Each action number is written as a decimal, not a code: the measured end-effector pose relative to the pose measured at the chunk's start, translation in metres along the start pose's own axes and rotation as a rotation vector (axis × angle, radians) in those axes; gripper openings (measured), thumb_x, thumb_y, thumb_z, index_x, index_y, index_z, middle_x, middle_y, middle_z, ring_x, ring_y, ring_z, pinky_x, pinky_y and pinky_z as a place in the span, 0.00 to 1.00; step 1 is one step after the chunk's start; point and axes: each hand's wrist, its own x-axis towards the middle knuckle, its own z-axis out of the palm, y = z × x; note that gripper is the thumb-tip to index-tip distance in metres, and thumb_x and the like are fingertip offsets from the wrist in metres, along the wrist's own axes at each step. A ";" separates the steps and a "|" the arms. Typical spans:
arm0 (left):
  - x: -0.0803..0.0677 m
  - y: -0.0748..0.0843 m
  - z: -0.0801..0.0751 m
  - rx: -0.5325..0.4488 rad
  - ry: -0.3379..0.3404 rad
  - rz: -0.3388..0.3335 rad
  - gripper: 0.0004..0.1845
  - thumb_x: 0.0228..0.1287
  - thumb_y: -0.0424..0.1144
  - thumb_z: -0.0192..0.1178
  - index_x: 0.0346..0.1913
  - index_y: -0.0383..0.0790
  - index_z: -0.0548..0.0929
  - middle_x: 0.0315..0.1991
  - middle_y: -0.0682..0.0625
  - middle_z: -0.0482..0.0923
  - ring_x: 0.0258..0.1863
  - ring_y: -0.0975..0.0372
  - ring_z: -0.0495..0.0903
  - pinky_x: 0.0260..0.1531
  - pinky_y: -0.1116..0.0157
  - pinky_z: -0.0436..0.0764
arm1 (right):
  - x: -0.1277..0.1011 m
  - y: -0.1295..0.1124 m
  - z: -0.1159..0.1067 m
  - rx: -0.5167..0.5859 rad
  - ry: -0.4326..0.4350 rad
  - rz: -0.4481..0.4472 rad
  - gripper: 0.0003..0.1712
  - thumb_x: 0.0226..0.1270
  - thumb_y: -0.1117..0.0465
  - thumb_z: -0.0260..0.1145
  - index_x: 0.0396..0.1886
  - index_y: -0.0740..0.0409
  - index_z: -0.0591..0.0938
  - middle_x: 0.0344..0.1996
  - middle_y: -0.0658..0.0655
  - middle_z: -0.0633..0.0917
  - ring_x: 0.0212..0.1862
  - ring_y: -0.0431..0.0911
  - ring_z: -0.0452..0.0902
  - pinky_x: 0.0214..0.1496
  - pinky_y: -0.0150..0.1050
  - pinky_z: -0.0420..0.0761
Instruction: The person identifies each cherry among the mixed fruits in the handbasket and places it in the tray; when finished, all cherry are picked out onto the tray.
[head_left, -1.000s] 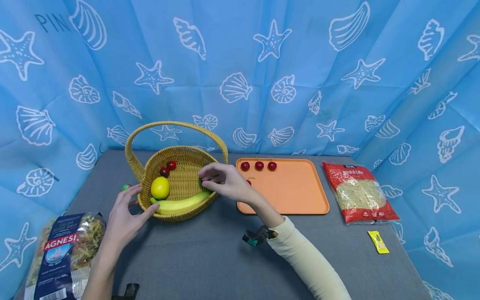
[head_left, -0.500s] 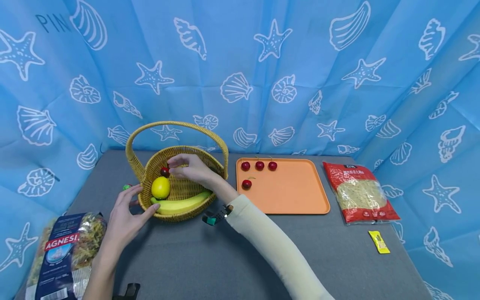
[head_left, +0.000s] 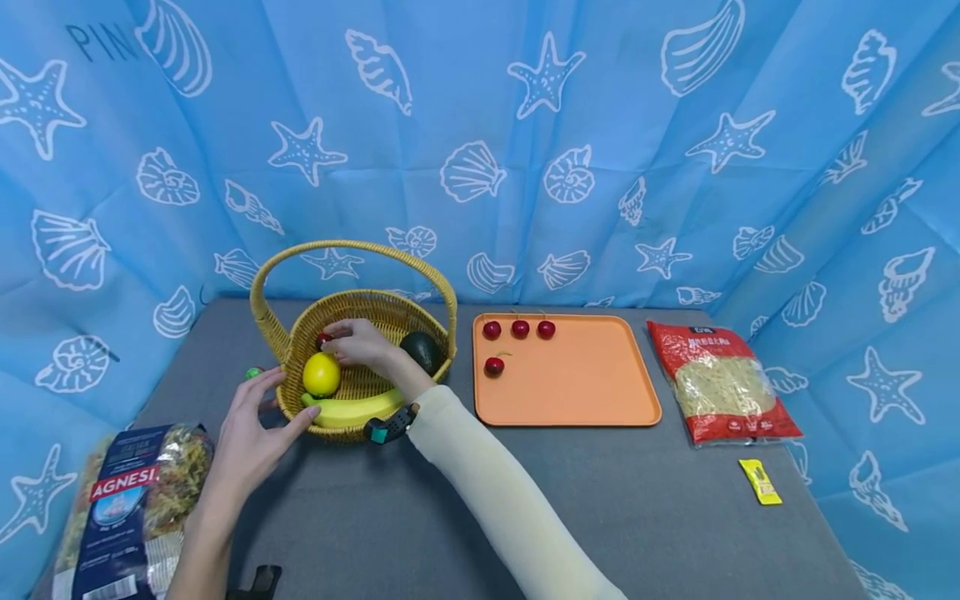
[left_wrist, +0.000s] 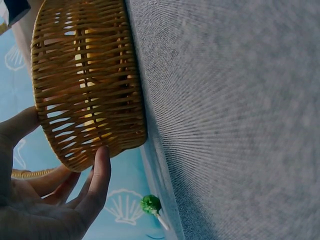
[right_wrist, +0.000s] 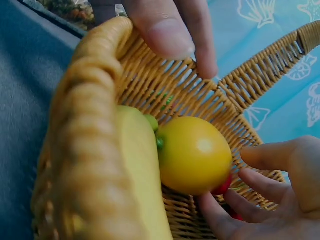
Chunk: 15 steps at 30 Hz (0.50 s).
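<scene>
the right hand (head_left: 358, 342) reaches into the basket (head_left: 375, 312), its fingers curled around a small red cherry (head_left: 322, 339) at the back left of the bowl; in the right wrist view the fingertips (right_wrist: 260, 187) close on a red bit (right_wrist: 223, 186) tucked behind the lemon (right_wrist: 194, 154), so it looks like a pinch, though most of the cherry is hidden. the cherry is dark red, round and glossy. the lemon (head_left: 321, 374) is smooth, bright yellow and sits just in front of the cherry, touching the banana (head_left: 352, 409) that lies curved along the near wall. a dark avocado (head_left: 422, 351) rests at the right side of the basket. the basket is woven from tan wicker with an arched handle and stands on the grey desk (head_left: 600, 500). the left hand (head_left: 251, 429) rests against the basket's near left wall with fingers spread and straight, thumb on the weave (left_wrist: 90, 100). a small green thing (head_left: 253, 373) lies just left of the basket. to the right an orange tray (head_left: 585, 383) holds four cherries (head_left: 520, 329). a pasta bag (head_left: 127, 500) lies at the near left, a noodle pack (head_left: 720, 383) and a yellow sachet (head_left: 761, 482) at the far right.
</scene>
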 end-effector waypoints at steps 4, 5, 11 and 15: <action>0.000 0.000 0.000 -0.008 -0.005 -0.001 0.45 0.73 0.52 0.72 0.81 0.31 0.67 0.82 0.28 0.59 0.65 0.33 0.77 0.60 0.32 0.81 | 0.003 0.003 0.008 0.007 0.019 -0.001 0.26 0.85 0.61 0.62 0.77 0.60 0.77 0.71 0.64 0.81 0.54 0.47 0.83 0.68 0.50 0.87; 0.000 0.000 -0.001 -0.009 -0.004 0.001 0.44 0.73 0.52 0.72 0.81 0.31 0.67 0.82 0.28 0.59 0.65 0.33 0.77 0.60 0.32 0.81 | 0.004 0.004 0.010 0.002 0.024 -0.005 0.26 0.85 0.61 0.62 0.77 0.60 0.77 0.72 0.64 0.80 0.56 0.47 0.83 0.68 0.49 0.87; 0.000 0.000 -0.001 -0.010 0.000 0.009 0.44 0.73 0.51 0.72 0.81 0.30 0.67 0.81 0.28 0.60 0.64 0.33 0.77 0.60 0.32 0.81 | 0.008 0.008 0.019 -0.036 0.060 -0.017 0.26 0.87 0.61 0.59 0.79 0.56 0.76 0.75 0.61 0.79 0.68 0.52 0.81 0.72 0.47 0.85; 0.001 -0.001 -0.001 -0.014 0.000 0.014 0.44 0.73 0.51 0.72 0.80 0.30 0.67 0.81 0.28 0.60 0.64 0.33 0.76 0.61 0.32 0.81 | 0.010 0.010 0.020 -0.027 0.124 -0.055 0.23 0.84 0.65 0.61 0.75 0.59 0.80 0.69 0.63 0.82 0.57 0.48 0.82 0.58 0.39 0.86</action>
